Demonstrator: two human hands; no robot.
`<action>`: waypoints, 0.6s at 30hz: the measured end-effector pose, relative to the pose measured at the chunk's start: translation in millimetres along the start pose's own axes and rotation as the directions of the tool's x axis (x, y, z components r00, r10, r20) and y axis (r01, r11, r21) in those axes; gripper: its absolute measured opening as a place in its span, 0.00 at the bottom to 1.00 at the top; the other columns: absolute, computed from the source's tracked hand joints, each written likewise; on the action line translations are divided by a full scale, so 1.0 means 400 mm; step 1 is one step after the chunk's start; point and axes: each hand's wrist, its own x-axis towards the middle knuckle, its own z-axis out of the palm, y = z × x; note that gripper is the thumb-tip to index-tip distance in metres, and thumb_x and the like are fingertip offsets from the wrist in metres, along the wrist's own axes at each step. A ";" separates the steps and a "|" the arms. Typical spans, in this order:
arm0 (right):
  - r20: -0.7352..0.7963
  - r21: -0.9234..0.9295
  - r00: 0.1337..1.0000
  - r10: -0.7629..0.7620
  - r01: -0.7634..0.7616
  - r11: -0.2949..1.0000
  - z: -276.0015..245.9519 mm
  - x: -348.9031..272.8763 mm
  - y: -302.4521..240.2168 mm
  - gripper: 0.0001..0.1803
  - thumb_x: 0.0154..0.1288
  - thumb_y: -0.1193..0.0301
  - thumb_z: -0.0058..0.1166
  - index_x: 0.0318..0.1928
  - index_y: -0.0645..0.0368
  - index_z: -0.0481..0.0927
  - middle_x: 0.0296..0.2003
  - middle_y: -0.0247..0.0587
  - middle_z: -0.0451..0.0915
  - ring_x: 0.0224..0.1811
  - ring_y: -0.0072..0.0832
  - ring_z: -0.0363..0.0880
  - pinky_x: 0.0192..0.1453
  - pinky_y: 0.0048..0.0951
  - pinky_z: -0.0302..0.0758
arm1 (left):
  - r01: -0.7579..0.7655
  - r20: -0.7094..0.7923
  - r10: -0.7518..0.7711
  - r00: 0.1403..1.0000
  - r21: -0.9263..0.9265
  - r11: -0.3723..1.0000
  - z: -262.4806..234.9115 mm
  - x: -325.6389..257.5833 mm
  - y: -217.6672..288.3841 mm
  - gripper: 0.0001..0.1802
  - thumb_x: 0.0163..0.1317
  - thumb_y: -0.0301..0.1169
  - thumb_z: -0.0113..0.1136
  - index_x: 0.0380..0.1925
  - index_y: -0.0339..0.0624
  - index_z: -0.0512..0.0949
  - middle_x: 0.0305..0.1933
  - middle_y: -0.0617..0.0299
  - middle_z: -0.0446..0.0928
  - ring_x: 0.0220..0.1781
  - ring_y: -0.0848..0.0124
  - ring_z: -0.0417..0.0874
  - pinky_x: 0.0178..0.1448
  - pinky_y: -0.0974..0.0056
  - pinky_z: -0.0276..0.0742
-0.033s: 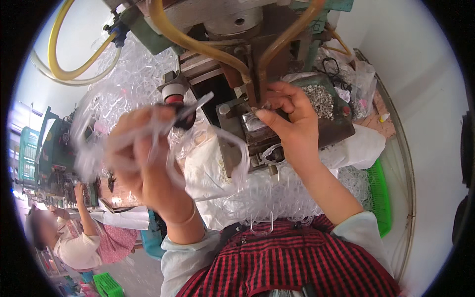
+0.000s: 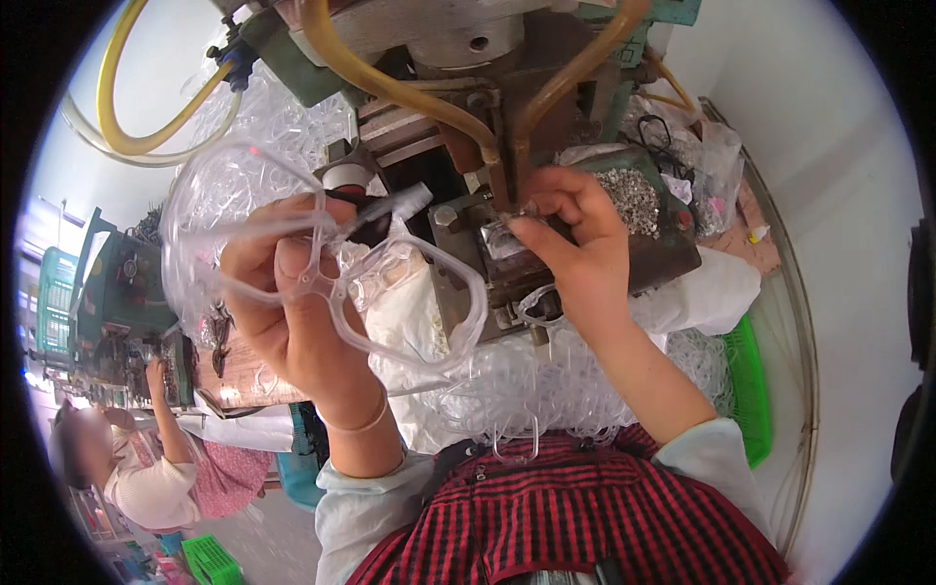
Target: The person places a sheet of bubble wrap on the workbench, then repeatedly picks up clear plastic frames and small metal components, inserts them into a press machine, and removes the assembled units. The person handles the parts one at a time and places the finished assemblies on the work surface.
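My left hand [image 2: 292,322] is raised and grips a clear plastic eyeglass frame [image 2: 409,292] by its bridge, with the lenses' rims spread to either side. My right hand [image 2: 575,253] reaches to the press head [image 2: 507,185] of a metal machine, its fingertips pinched on a small clear piece [image 2: 502,236] lying on the fixture. Just right of that hand sits a dark tray of tiny metal parts [image 2: 634,195]. Several more clear frames [image 2: 546,385] are heaped in front of me, above my red checked apron [image 2: 575,517].
Yellow hoses [image 2: 390,83] curve down to the press head. A green basket [image 2: 746,390] stands to the right by a white wall. Another person [image 2: 136,478] works at green machines [image 2: 107,283] at the lower left. Clear plastic bags [image 2: 712,146] lie behind the tray.
My left hand with the clear frame has steadied and sits slightly higher and closer. My right hand stays at the press head.
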 end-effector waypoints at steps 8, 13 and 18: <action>0.070 -0.110 0.998 -0.006 0.014 0.994 0.000 -0.004 -0.014 0.22 0.70 0.83 0.53 0.62 0.66 0.68 0.49 0.41 0.84 0.53 0.24 0.81 0.58 0.24 0.74 | 0.071 -0.098 -0.061 0.993 0.104 0.992 0.007 -0.002 -0.002 0.14 0.75 0.32 0.54 0.50 0.30 0.74 0.43 0.45 0.82 0.40 0.67 0.80 0.53 0.61 0.78; 0.117 -0.011 0.992 0.048 -0.047 0.999 0.008 0.011 -0.038 0.25 0.72 0.84 0.52 0.67 0.66 0.63 0.47 0.38 0.81 0.54 0.22 0.78 0.62 0.24 0.71 | -0.068 -0.229 0.064 0.971 -0.009 0.998 0.051 -0.022 0.016 0.18 0.70 0.34 0.62 0.49 0.29 0.74 0.43 0.43 0.83 0.42 0.58 0.86 0.53 0.56 0.83; 0.061 0.005 0.993 0.103 -0.104 0.995 0.010 0.008 -0.034 0.27 0.68 0.82 0.54 0.66 0.67 0.66 0.46 0.45 0.87 0.49 0.23 0.83 0.58 0.23 0.74 | 0.045 -0.112 -0.038 0.993 0.062 0.997 0.042 0.007 -0.013 0.12 0.72 0.28 0.59 0.48 0.28 0.76 0.42 0.45 0.85 0.42 0.66 0.86 0.50 0.65 0.80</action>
